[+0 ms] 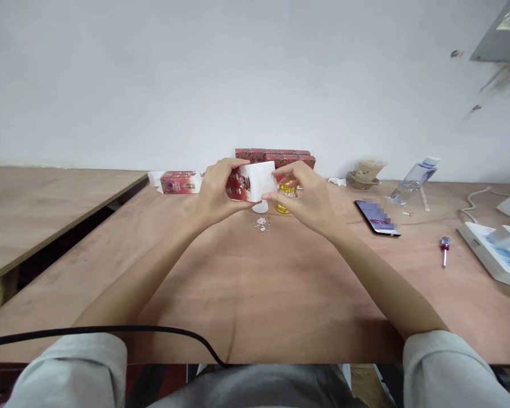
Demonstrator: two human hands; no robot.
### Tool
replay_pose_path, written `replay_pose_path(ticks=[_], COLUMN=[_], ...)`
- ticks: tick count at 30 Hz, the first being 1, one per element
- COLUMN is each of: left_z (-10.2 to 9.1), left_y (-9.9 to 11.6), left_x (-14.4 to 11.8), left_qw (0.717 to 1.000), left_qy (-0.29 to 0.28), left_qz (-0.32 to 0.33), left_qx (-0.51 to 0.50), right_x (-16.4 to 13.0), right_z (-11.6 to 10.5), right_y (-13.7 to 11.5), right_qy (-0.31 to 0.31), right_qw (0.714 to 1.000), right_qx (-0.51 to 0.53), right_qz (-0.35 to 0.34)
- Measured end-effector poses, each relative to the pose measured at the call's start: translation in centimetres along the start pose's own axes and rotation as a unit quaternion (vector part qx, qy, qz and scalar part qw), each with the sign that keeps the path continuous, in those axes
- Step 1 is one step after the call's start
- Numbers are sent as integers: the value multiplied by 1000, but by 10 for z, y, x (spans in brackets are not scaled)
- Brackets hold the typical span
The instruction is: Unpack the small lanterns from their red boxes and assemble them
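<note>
- Gripped from the left, the red-and-white box (pixel 251 184): my left hand (pixel 216 190) has its red side between thumb and fingers, and my right hand (pixel 309 192) pinches the white end with thumb and fingertips.
- That box is up off the surface (pixel 255 283), midway across and toward the far edge, white end to the right.
- Closest to me, a black cable (pixel 153 328) curves along the near edge on the left, and two rolled pale sleeves (pixel 444 360) sit over that same edge.
- Out toward the right side, a screwdriver (pixel 445 245) points its shaft at the near edge, just beside a white case (pixel 478 241) with blue parts.
- Moving up: small pale flat pieces (pixel 262 224) lie below the box, and a phone (pixel 372 215) rests right of my hands.
- Past those, a gold piece (pixel 283 208) shows partly behind my right fingers.
- Far left corner now: another red box (pixel 178 182), flaps open.
- Along the far edge, a tilted bottle (pixel 416 180) and a drink cup (pixel 369 169) on the right, red boxes (pixel 280 157) lined up mid-edge, wall (pixel 195 85) behind.
</note>
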State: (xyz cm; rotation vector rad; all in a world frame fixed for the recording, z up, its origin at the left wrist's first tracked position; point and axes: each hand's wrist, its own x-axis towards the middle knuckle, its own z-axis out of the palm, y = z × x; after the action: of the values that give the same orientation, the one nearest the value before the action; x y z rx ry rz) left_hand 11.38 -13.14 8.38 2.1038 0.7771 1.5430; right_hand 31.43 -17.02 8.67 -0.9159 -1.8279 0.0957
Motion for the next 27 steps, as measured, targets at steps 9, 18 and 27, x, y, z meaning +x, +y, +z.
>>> replay_pose_path(ticks=[9, 18, 27], left_z=[4, 6, 2], left_y=[-9, -17, -23], left_x=[-6, -7, -9], left_qw=[995, 998, 998], left_qy=[16, 11, 64], left_qz=[-57, -51, -23], left_qx=[-74, -18, 5], right_x=[-1, -5, -7], right_z=[16, 24, 13], right_y=[1, 2, -9], right_qy=[-43, -13, -1], right_qw=[981, 978, 997], right_qx=[115, 130, 64], right_qz=[152, 164, 36])
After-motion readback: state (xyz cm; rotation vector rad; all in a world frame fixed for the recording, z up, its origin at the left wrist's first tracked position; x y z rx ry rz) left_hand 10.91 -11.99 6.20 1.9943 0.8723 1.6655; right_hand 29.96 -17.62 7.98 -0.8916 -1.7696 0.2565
